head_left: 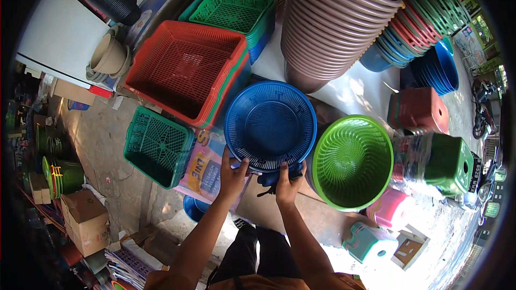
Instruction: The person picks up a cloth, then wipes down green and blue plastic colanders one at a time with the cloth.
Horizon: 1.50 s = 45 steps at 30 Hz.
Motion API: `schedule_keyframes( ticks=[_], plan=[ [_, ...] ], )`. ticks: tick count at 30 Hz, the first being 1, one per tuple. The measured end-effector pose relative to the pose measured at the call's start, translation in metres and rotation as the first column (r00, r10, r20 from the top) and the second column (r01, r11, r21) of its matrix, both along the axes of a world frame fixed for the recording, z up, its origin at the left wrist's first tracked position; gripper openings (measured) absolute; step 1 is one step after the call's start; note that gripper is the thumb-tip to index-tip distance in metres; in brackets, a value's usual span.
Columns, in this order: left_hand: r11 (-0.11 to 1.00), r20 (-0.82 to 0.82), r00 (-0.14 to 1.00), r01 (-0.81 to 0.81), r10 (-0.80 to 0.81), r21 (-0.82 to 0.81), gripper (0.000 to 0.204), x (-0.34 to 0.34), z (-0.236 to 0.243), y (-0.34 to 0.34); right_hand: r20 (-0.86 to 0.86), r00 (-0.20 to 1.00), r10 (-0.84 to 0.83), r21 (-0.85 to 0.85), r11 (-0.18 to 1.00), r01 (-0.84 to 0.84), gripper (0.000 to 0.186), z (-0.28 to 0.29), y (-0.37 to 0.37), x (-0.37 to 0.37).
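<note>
A round blue plastic basket (270, 123) with slotted sides is in front of me, its open top facing up. My left hand (235, 176) grips its near rim on the left, thumb and fingers apart along the edge. At the near rim on the right, my right hand (290, 185) is closed around the edge. A small dark blue item with a dark cord (267, 179) lies between my hands, beside the right thumb; its kind I cannot make out. Right of the blue basket sits a bright green round basket (352, 161).
Red rectangular baskets (185, 70) are stacked at left, with a green basket (158, 147) nearer me. A tall stack of brown buckets (338, 27) rises behind. Plastic stools (449, 166) stand at right. A cardboard box (85, 223) is at the lower left.
</note>
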<state>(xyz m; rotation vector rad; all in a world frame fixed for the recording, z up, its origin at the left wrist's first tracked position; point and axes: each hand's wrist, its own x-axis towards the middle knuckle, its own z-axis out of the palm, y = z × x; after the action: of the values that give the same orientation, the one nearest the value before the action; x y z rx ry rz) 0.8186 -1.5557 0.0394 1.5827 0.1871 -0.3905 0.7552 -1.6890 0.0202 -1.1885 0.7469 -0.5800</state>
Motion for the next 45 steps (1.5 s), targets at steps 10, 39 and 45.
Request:
schedule_keyframes(
  ticks=[10, 39, 45],
  plan=[
    [0.994, 0.011, 0.999, -0.035, 0.034, 0.099, 0.071, 0.040, -0.086, -0.014, -0.264, 0.954, 0.142, -0.289, 0.932, -0.219, 0.086, -0.050, -0.019, 0.011],
    [0.860, 0.040, 0.934, -0.342, 0.354, 0.379, 0.028, -0.171, -0.132, 0.180, -0.546, 0.242, 0.802, 0.149, 0.377, -0.914, 0.036, -0.076, 0.126, -0.081],
    [0.747, -0.205, 0.884, -0.209, 0.420, 0.632, 0.028, -0.273, -0.201, 0.322, -0.580, -0.293, 0.760, 0.373, -0.072, -0.925, 0.034, -0.135, 0.248, -0.109]
  ],
)
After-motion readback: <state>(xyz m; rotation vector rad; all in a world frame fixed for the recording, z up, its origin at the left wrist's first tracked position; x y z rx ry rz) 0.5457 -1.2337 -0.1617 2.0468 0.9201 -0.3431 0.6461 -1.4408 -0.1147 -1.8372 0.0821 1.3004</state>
